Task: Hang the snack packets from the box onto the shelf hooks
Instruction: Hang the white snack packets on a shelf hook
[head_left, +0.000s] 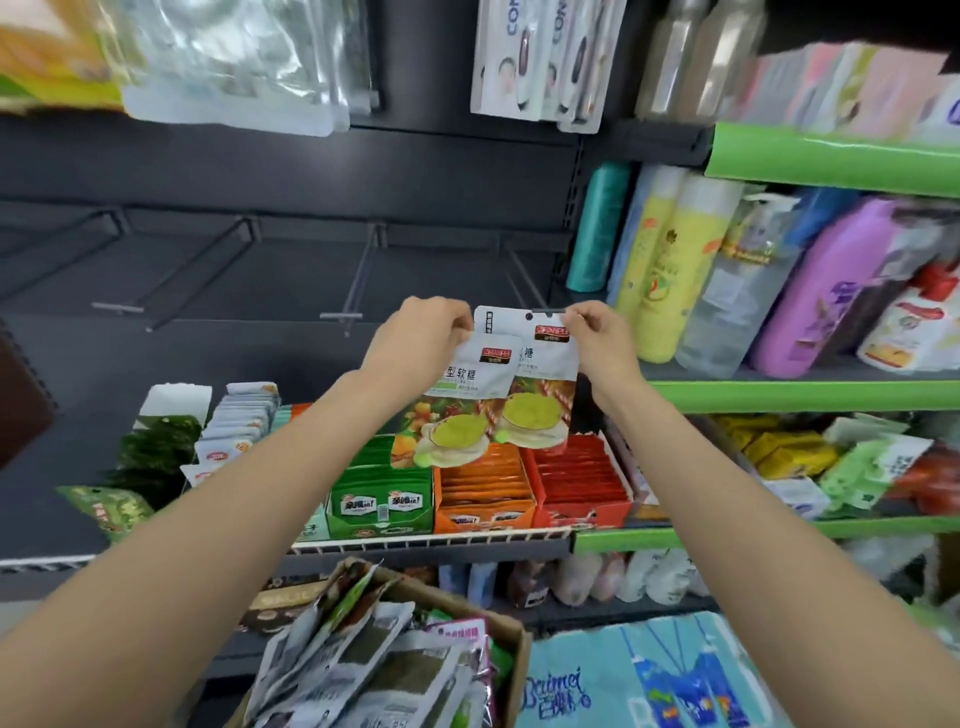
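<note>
Snack packets (498, 384): two pinched at top corners by left hand (423, 338) and right hand (597, 338), mid-frame; hooks (358, 270) bare, box (415, 654) at bottom still full.

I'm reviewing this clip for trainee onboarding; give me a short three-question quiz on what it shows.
1. True or false: both hands pinch the top edge of the candy packets.
2. How many packets are held up? A) one B) two C) four
3. Fill in: the cardboard box of packets sits ___ the arms.

Key: 1 true, the left hand and right hand each pinch a top corner; 2 B; 3 below, with empty hooks above.
</note>
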